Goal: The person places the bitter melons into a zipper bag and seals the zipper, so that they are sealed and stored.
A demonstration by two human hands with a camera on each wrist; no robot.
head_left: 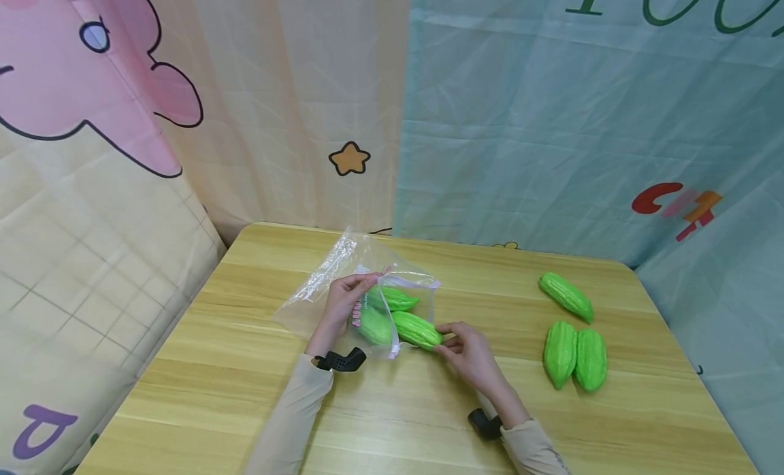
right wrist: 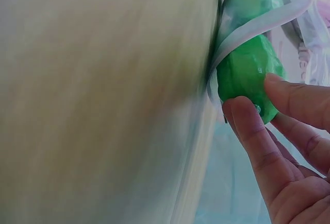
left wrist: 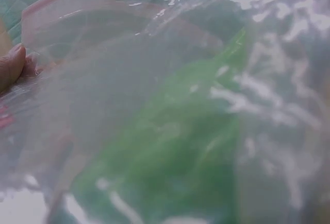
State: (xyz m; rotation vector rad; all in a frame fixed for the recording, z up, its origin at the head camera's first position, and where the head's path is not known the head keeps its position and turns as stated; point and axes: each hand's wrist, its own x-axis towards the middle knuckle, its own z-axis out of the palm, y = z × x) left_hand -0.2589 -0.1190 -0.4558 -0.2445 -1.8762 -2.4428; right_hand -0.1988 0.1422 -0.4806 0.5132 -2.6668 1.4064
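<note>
While the left hand (head_left: 346, 298) pinches the rim of a clear plastic bag with pink lettering (head_left: 323, 274), two bright-green, ridged, elongated gourds (head_left: 375, 324) lie inside. A third green gourd (head_left: 416, 329) sits at its open mouth, the right hand (head_left: 471, 358) pinching its right end. Farther right, three similar gourds (head_left: 560, 354) rest on the pale wooden surface (head_left: 649, 420).

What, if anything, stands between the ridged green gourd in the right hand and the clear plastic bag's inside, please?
The bag is open, but another green gourd inside it lies just ahead of the held gourd.
</note>
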